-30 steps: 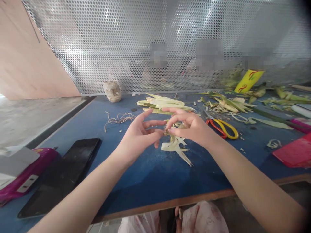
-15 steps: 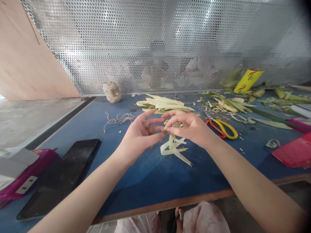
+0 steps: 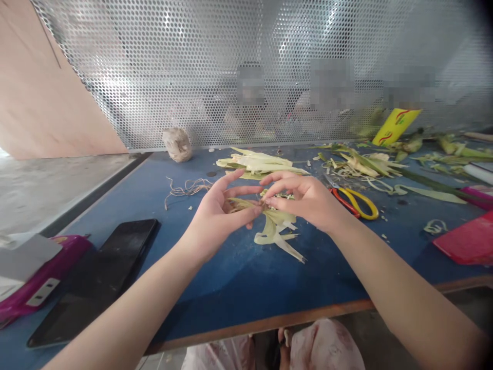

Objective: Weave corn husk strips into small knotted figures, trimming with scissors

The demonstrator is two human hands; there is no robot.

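Observation:
Pale green corn husk strips (image 3: 275, 229) are pinched between my two hands over the middle of the blue table (image 3: 239, 293), their split ends hanging toward me. My left hand (image 3: 215, 216) grips them between thumb and fingers, and a strip reaches across its palm. From the other side, my right hand (image 3: 304, 198) pinches the gathered part with thumb and fingertips. The exact pinch point is partly hidden by the fingers. Just beyond the hands lies a stack of corn husks (image 3: 258, 163). Scissors (image 3: 361, 208) with red and yellow handles rest right of my right hand.
Loose brown string (image 3: 187, 188) and a wrapped roll (image 3: 177, 145) lie at the left back. A black phone (image 3: 96, 280) is at the near left. Torn husks (image 3: 362, 164), a yellow tube (image 3: 396, 126) and a red container (image 3: 466, 237) occupy the right. Perforated metal (image 3: 192, 67) closes the back.
The husk strips have spread and turned, so more of them shows between my hands and across the left palm. Both hands stay nearly in place.

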